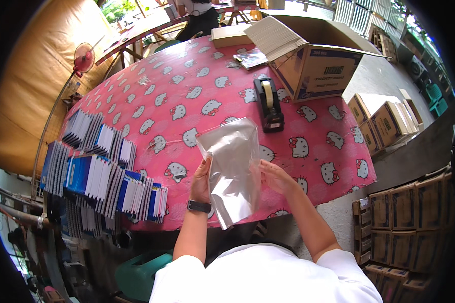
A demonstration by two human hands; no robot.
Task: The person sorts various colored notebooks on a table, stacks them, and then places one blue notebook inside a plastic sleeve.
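A bunch of clear, shiny plastic bags (pixel 232 174) is held up between my two hands over the table's near edge; how many lie together I cannot tell. My left hand (pixel 201 181), with a dark watch on its wrist, grips the left side, fingers partly hidden by the plastic. On the opposite side my right hand (pixel 274 177) pinches the edge between thumb and fingers. A black tape dispenser (pixel 269 105) with a roll of tape stands just beyond the bags. To the left, stacks of blue-covered spiral notebooks (pixel 93 174) are piled up.
A pink cat-patterned cloth covers the table (pixel 212 107). An open cardboard box (pixel 326 70) stands at the far right, near a flat plastic packet (pixel 251 59). More cartons (pixel 407 217) are stacked on the right. A green chair (pixel 142 276) is at lower left; a person (pixel 202 20) is beyond the table.
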